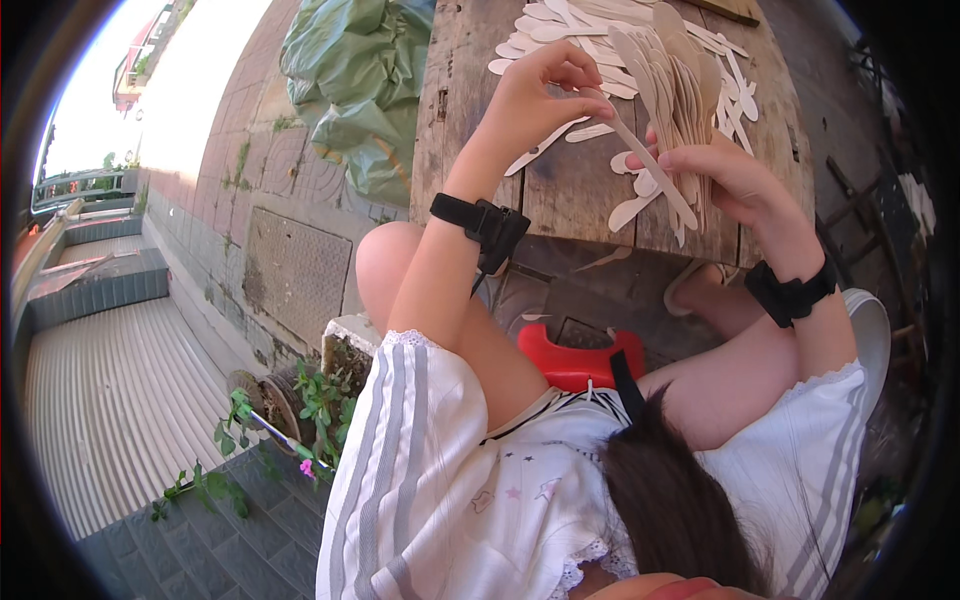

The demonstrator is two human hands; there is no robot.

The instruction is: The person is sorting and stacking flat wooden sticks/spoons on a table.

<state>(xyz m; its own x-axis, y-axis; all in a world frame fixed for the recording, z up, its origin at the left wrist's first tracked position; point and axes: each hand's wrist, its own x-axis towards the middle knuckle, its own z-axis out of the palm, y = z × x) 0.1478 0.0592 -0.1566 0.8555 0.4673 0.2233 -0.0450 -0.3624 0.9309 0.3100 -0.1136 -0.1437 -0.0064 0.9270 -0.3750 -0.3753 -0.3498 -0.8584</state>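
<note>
My left hand (545, 98) pinches one end of a flat, pale wooden cutlery piece (641, 153). This piece slants down toward the right and crosses in front of a bundle. My right hand (728, 172) is wrapped round that upright bundle of wooden spoons (672, 92), their rounded ends fanned out at the top. Its thumb lies close to the slanting piece; whether they touch, I cannot tell. Beneath both hands, a few loose wooden pieces (632, 207) lie at the table's near edge. Behind the bundle spreads a heap of similar wooden cutlery (530, 38).
The worn plank table (465, 130) stands before my knees. Left of it sits a big green plastic bag (362, 95) on the paving. A red plastic object (572, 362) is between my legs. A leafy plant (318, 405) grows at lower left.
</note>
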